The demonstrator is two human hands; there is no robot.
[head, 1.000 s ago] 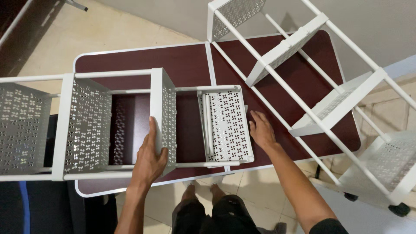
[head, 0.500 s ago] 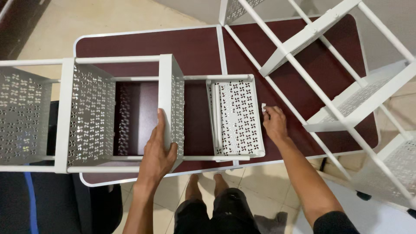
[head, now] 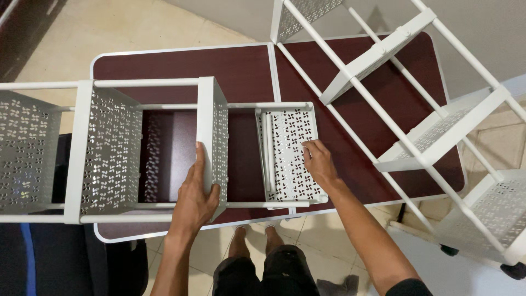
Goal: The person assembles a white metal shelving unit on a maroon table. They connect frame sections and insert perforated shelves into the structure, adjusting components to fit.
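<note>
A white metal rack [head: 137,205] with perforated shelves lies on its side across a dark red table [head: 241,71]. My left hand [head: 196,197] grips the near edge of the rack's middle shelf [head: 212,131], thumb on one face and fingers round the other. My right hand [head: 319,163] rests flat on the end shelf [head: 287,137], a white perforated panel at the rack's right end, with the fingertips on its face.
A second white rack [head: 416,137] of the same kind lies slanted over the table's right half and juts past its right edge; its castors [head: 512,268] show at the lower right. My legs and bare feet [head: 257,235] stand on tan floor tiles below the table's front edge.
The view has shifted, so the table and racks sit lower and further right in frame. My right hand has slid from the end shelf's right edge onto its face. My left hand keeps its grip.
</note>
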